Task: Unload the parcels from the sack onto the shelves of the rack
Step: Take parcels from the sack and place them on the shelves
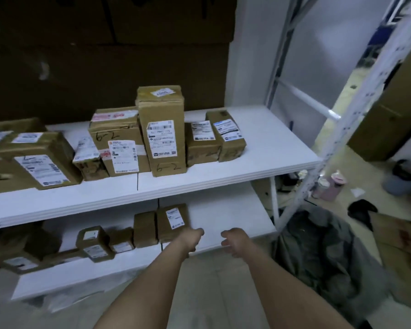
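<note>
Both hands hang loose, gripping nothing: left hand (195,236) beside the labelled parcel (172,222), right hand (234,241) probably nearer the grey sack (323,252), lower right.

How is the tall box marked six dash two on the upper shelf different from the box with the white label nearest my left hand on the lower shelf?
The tall box stands upright on the upper shelf and rises above its neighbours; the lower box is shorter and sits on the lower shelf. The tall box has handwriting below its label; none shows on the lower box. Both are brown cardboard with white labels.
</note>
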The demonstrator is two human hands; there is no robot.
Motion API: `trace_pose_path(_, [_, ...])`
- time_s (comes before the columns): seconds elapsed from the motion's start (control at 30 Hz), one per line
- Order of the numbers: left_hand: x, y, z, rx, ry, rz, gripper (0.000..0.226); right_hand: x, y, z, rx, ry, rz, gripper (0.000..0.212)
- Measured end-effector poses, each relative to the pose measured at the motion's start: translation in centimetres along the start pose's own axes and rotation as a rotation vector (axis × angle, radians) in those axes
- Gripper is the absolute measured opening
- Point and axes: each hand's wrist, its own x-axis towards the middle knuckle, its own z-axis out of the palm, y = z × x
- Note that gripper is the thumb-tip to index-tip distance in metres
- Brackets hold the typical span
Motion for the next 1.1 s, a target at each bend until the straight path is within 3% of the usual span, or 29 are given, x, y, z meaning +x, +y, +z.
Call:
trace_pose_path(0.1, [-1.8, 2.3, 3.5, 0.042, -0.019, 0.02, 0.027, -1.3, 1.7, -3.9, 0.028, 0.05, 0.011, 0.01])
trace_pose_path(0.17, [-2.3, 4.0, 6.4, 0.065, -0.039, 0.031, 0.027, -1.7, 3.3, -7.1, 0.046, 0.055, 0.037, 0.032])
trace_pose_path(0.23, [-2.5, 5.8, 9.9, 0.084, -0.051, 0.042, 0.027, -1.7, 5.2, -10.7, 0.053, 0.052, 0.049, 0.04])
trace_pose_path(0.33, [-2.5, 8.0, 15.8, 0.077, -0.069, 0.067, 0.019, -1.7, 8.2, -16.3, 0.029, 0.097, 0.063, 0.016])
trace_pose_path(0.43, [-2.6, 10.4, 21.9, 0.095, -0.067, 0.071, 0.017, -1.4, 11.0, -22.5, 0.039, 0.122, 0.062, 0.011])
trace_pose_path(0.67, [-3.3, 15.6, 33.6, 0.107, -0.122, 0.076, 0.022, -1.0, 16.3, -34.4, 0.072, 0.196, 0.087, 0.016])
trace_pose_path(0.83, [-2.7, 18.9, 38.8, 0.094, -0.169, 0.084, 0.04, 0.3, 18.8, -39.5, 0.1, 0.199, 0.132, 0.038])
trace_pose_path(1.0, [-0.2, 21.9, 42.9, 0.163, -0.239, 0.092, 0.038, 2.5, 20.9, -43.7, 0.136, 0.218, 0.161, 0.033])
trace_pose_path(1.1, [2.2, 23.9, 45.3, 0.198, -0.276, 0.082, 0.036, 4.4, 21.4, -46.5, 0.153, 0.236, 0.172, 0.017])
